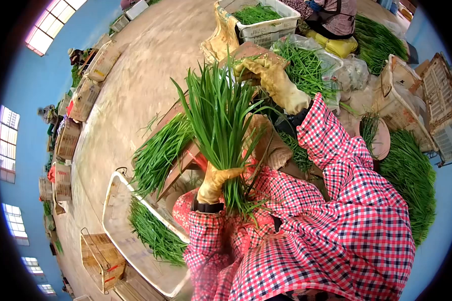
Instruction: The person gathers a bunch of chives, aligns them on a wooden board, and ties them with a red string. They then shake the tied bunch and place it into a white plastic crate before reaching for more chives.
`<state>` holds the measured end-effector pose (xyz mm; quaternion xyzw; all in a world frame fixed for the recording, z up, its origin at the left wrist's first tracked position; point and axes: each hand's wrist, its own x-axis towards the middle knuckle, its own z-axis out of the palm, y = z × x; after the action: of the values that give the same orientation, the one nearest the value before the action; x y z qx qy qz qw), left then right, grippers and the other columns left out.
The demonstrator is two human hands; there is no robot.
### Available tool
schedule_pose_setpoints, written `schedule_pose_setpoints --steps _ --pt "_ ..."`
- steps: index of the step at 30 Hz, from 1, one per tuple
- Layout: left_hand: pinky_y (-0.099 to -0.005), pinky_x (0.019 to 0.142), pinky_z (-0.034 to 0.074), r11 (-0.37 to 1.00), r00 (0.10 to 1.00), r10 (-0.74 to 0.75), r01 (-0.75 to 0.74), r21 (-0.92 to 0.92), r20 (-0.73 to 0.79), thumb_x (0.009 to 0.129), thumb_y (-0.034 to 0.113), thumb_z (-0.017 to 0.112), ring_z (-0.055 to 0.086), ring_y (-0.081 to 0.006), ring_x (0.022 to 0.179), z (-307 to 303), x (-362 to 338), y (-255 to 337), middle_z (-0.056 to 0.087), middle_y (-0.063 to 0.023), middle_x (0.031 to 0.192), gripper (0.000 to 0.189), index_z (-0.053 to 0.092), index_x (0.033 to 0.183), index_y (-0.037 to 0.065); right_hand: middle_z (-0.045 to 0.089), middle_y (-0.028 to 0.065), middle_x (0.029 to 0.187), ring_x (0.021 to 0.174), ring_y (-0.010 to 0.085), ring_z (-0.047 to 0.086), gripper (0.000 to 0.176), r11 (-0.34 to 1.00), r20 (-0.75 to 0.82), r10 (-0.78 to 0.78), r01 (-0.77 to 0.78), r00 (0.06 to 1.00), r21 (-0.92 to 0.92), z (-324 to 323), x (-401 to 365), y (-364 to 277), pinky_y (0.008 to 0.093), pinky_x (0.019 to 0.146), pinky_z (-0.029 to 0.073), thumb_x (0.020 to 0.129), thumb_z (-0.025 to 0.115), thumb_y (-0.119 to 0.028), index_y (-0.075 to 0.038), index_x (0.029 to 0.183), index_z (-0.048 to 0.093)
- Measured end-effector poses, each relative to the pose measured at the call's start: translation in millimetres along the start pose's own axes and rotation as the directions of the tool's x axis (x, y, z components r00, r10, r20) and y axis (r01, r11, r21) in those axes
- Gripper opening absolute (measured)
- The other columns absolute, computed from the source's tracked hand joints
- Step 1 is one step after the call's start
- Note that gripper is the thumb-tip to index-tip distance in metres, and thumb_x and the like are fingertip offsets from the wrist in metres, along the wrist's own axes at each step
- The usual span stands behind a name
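Upright in front of my lap stands a bunch of long green chives [213, 110]. My left hand [218, 183], in a yellowish glove, is closed around its lower part. The stalk ends come out below the fist, over the checked clothing. Close to the upper right of the bunch is my right hand [263, 75], gloved too, with its fingers curled in. What those fingers hold, if anything, is too hard to make out. A pile of chives [165, 148] lies on a low wooden stand [173, 175] left of the bunch.
A white plastic tub [118, 200] with chives inside sits at lower left, near a wooden crate [103, 261]. A white basket [271, 32] stands ahead. Chive heaps [407, 180] and worn crates [404, 103] line the right side. A seated person [334, 17] is at the top.
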<state>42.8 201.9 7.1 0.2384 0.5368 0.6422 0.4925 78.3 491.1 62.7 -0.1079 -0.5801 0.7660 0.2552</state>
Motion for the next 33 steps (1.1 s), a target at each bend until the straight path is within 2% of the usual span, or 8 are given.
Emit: schedule_pose_setpoints --steps 17,21,22,23,25,27,31,33 --pt "-0.032 0.081 0.055 0.998 0.998 0.06 -0.06 0.018 -0.015 0.07 0.002 0.073 0.066 -0.02 0.088 4 -2 6 0.067 -0.0066 0.097 0.04 0.062 0.108 0.0 0.07 0.0132 0.107 0.084 0.0213 0.069 0.034 0.963 0.424 0.186 -0.25 0.886 0.1 15 -35 22 0.0326 0.064 0.052 0.099 0.049 -0.028 -0.001 0.114 0.063" --pt "-0.0306 0.077 0.052 0.99 0.996 0.083 -0.086 0.108 0.032 0.069 0.004 0.076 0.062 -0.0166 0.085 2 1 4 0.065 -0.0026 0.095 0.04 0.063 0.107 0.003 0.071 0.0168 0.101 0.081 0.0225 0.07 0.04 0.945 0.481 -0.191 0.028 0.856 0.325 0 -16 53 0.0329 0.069 0.058 0.098 0.053 -0.034 0.003 0.111 0.062" --pt "-0.0298 0.076 0.051 0.986 0.995 0.086 -0.091 0.136 0.047 0.069 0.003 0.078 0.06 -0.0155 0.085 0 2 2 0.064 -0.0018 0.096 0.043 0.062 0.109 0.003 0.072 0.0146 0.094 0.085 0.0215 0.07 0.043 0.988 0.25 0.146 -0.154 0.957 0.015 4 -27 21 0.0333 0.074 0.059 0.099 0.049 -0.039 0.001 0.107 0.063" --pt "-0.029 0.076 0.05 0.982 0.994 0.087 -0.096 0.165 0.063 0.068 0.003 0.079 0.059 -0.0144 0.085 -2 4 0 0.063 -0.0009 0.097 0.046 0.062 0.111 0.003 0.072 0.0126 0.089 0.087 0.0188 0.07 0.041 0.942 0.362 -0.231 0.115 0.903 0.314 6 -26 23 0.0319 0.074 0.058 0.1 0.048 -0.04 -0.002 0.102 0.063" --pt "-0.0301 0.075 0.05 0.969 0.986 0.137 -0.152 0.194 0.091 0.068 0.003 0.079 0.059 -0.0152 0.084 -3 6 -2 0.064 -0.0011 0.096 0.042 0.063 0.107 0.003 0.071 0.0131 0.09 0.083 0.018 0.069 0.042 0.992 0.116 0.111 -0.103 0.987 -0.071 -5 -31 -2 0.0278 0.068 0.056 0.101 0.046 -0.041 -0.003 0.099 0.062" --pt "-0.0319 0.073 0.052 0.966 0.983 0.167 -0.179 0.186 0.08 0.067 0.004 0.079 0.061 -0.0163 0.081 1 7 -3 0.066 -0.0017 0.092 0.033 0.067 0.098 0.005 0.069 0.0086 0.085 0.069 0.0154 0.064 0.031 0.973 0.109 0.15 -0.167 0.983 0.163 -11 -26 -15 0.0217 0.055 0.043 0.1 0.046 -0.032 -0.007 0.09 0.061" --pt "-0.029 0.078 0.051 0.994 0.994 0.03 -0.04 0.097 0.104 0.069 -0.002 0.078 0.061 -0.0147 0.088 -1 3 -3 0.066 -0.0026 0.1 0.047 0.061 0.113 0.001 0.066 0.0028 0.086 0.075 0.0113 0.057 0.037 0.889 -0.071 -0.277 0.227 0.958 -0.397 -48 -18 -61 0.0241 0.061 0.042 0.103 0.041 -0.032 -0.011 0.084 0.063" --pt "-0.0292 0.075 0.052 0.993 0.996 0.039 -0.048 0.106 0.084 0.069 -0.002 0.078 0.063 -0.015 0.084 -2 -2 -1 0.067 -0.0039 0.097 0.045 0.061 0.112 0.0 0.065 0.0056 0.087 0.078 0.0122 0.058 0.031 0.928 -0.279 -0.308 0.222 0.91 -0.301 -114 9 -95 0.0248 0.066 0.047 0.098 0.056 -0.033 -0.005 0.09 0.064"
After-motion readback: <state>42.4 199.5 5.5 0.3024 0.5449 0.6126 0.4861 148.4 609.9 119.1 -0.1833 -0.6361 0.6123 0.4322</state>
